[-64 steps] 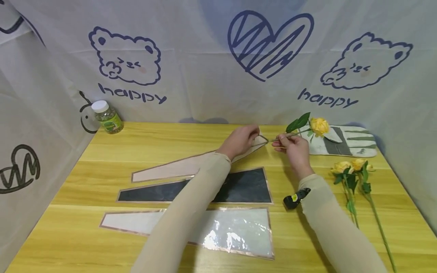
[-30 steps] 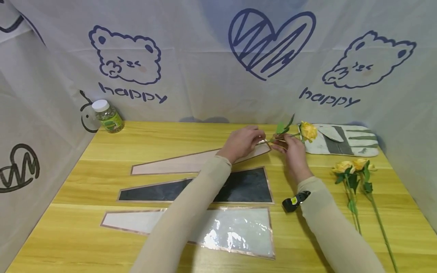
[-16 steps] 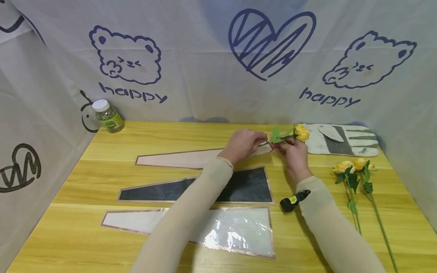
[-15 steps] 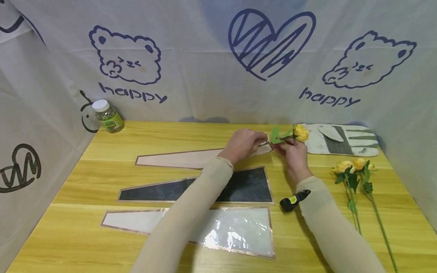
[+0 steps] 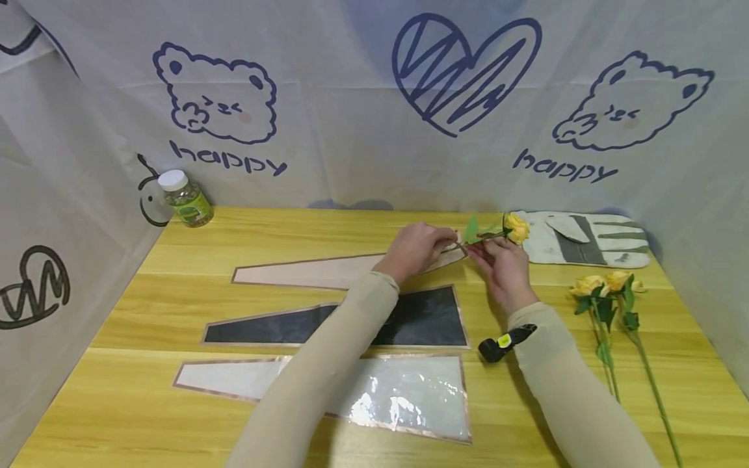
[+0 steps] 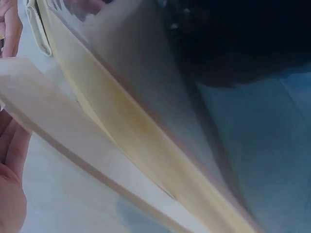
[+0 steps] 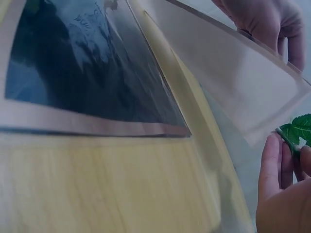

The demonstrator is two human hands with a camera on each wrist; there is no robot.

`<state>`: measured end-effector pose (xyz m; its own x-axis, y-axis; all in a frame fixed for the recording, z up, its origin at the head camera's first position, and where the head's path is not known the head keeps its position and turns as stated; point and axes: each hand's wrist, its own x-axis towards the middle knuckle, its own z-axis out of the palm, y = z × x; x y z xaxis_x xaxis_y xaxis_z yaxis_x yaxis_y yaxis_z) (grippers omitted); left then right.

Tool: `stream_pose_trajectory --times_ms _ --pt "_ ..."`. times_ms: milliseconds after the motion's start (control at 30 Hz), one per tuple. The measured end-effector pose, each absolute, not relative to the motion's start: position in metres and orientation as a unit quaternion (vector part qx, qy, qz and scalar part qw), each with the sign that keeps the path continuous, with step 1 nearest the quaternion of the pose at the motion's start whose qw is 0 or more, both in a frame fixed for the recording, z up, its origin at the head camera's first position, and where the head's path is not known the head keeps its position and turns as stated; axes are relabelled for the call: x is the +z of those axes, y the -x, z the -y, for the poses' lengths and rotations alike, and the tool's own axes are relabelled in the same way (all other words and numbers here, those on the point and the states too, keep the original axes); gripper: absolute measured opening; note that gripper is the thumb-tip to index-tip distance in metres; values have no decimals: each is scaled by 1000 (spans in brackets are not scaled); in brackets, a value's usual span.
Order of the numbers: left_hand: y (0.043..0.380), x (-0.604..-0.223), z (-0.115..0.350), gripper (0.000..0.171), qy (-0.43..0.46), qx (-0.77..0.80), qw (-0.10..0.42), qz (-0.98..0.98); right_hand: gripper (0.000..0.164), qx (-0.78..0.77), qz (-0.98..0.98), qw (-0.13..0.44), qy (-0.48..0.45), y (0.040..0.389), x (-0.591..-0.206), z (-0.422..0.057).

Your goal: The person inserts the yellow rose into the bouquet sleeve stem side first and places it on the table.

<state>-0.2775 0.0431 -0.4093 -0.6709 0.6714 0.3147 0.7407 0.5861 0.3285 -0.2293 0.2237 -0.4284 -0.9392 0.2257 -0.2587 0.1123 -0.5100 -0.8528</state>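
Note:
My left hand (image 5: 414,252) pinches the wide end of a tapered pink flower sleeve (image 5: 304,272) with a brown border; this end is lifted in the right wrist view. With its fingertips my right hand (image 5: 508,270) grips the stem of a yellow rose (image 5: 516,227) just below the bloom. The rose lies nearly level, its stem pointing left at the mouth of the sleeve. Both hands meet there, and the lower stem is mostly hidden by the fingers. In the right wrist view, a green leaf (image 7: 302,130) shows by the right fingertips.
Nearer me lie a black sleeve (image 5: 418,318) and a white glossy one (image 5: 404,396). Two more yellow roses (image 5: 603,305) rest at the right. A white work glove (image 5: 585,240) lies behind my right hand, and a lidded jar (image 5: 187,201) stands at the back left.
The right hand has brought the rose left and down, its stem closer to the sleeve's wide end. The sleeve's narrow end has swung slightly up and right. Over the last half second little differs.

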Motion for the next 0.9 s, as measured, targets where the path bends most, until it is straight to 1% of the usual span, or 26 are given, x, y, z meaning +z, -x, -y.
stream_pose_trajectory --times_ms 100,300,500,600,800,900 --pt "278 -410 -44 22 396 -223 83 887 10 848 492 41 191 231 -428 -222" --pt "277 -408 -45 22 393 -227 89 887 10 846 482 38 225 234 -426 -218" --pt "277 -408 -45 22 391 -226 80 888 22 841 488 35 230 233 -426 -217" --pt "277 -408 -45 22 391 -225 79 889 25 846 486 29 219 232 -425 -218" --pt "276 -407 -47 20 389 -220 94 890 15 850 484 28 206 232 -426 -218" --pt "275 -406 -48 21 387 -212 99 892 15 845 491 32 212 233 -425 -216"
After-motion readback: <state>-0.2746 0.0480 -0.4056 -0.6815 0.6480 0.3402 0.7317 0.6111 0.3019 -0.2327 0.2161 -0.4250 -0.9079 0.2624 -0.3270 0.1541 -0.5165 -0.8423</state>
